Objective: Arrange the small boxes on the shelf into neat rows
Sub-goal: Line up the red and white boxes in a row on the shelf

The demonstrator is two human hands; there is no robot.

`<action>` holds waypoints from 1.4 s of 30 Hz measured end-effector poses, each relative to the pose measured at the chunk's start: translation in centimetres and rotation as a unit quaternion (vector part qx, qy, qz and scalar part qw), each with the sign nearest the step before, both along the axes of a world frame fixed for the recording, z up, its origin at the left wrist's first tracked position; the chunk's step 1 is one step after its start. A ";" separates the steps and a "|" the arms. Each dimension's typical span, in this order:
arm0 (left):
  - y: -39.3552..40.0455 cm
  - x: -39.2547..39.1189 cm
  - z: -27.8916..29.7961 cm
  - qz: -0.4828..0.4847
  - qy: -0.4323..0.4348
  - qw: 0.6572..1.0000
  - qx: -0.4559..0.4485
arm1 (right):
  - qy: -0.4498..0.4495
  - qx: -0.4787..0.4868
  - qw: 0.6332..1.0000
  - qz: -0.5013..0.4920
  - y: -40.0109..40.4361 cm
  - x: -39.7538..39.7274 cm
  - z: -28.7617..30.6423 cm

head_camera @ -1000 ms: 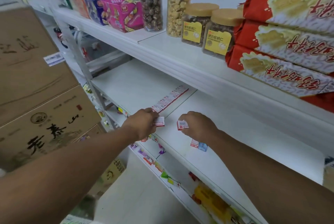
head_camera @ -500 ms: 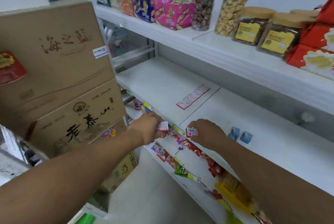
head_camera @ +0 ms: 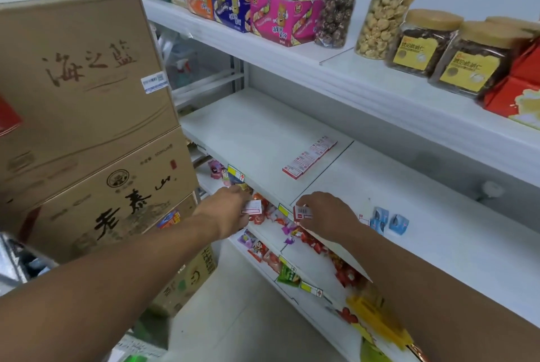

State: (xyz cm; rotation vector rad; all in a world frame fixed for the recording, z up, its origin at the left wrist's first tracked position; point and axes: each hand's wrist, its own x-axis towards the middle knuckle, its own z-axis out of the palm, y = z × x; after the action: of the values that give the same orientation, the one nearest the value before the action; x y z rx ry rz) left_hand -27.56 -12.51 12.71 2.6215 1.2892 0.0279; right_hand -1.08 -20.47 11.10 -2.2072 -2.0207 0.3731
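A row of several small red-and-white boxes (head_camera: 310, 157) lies diagonally on the white middle shelf (head_camera: 257, 134). My left hand (head_camera: 230, 209) is at the shelf's front edge, pinching one small red-and-white box (head_camera: 252, 207). My right hand (head_camera: 327, 215) is just to its right, over the shelf's front edge, holding another small red-and-white box (head_camera: 302, 212). Three small blue boxes (head_camera: 390, 223) sit on the shelf to the right of my right hand.
Stacked brown cardboard cartons (head_camera: 84, 116) stand close on the left. The upper shelf (head_camera: 336, 69) carries snack boxes, jars and red packs. The lower shelf (head_camera: 306, 262) holds loose candy and packets.
The view swung left and pulled back a little. Both hands came from over the shelf surface to its front edge, each still holding its small box.
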 end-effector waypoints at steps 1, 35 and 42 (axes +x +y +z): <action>0.4 0.5 -0.1 0.000 0.002 1.000 -0.006 | 0.002 0.002 1.000 -0.001 0.5 0.4 -0.1; 19.1 6.9 -4.7 -0.188 0.000 0.981 -0.047 | 0.024 -0.046 0.987 -0.153 9.4 -1.6 -3.2; 20.7 7.5 -4.7 -0.219 -0.001 0.975 -0.047 | 0.025 -0.029 0.979 -0.198 9.3 -3.1 -2.9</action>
State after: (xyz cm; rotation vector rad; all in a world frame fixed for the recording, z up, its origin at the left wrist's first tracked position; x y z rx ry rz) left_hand -20.02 8.16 8.04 2.7554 0.6678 -0.0990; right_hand -4.19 -11.21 8.25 -2.5293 -1.5079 0.4363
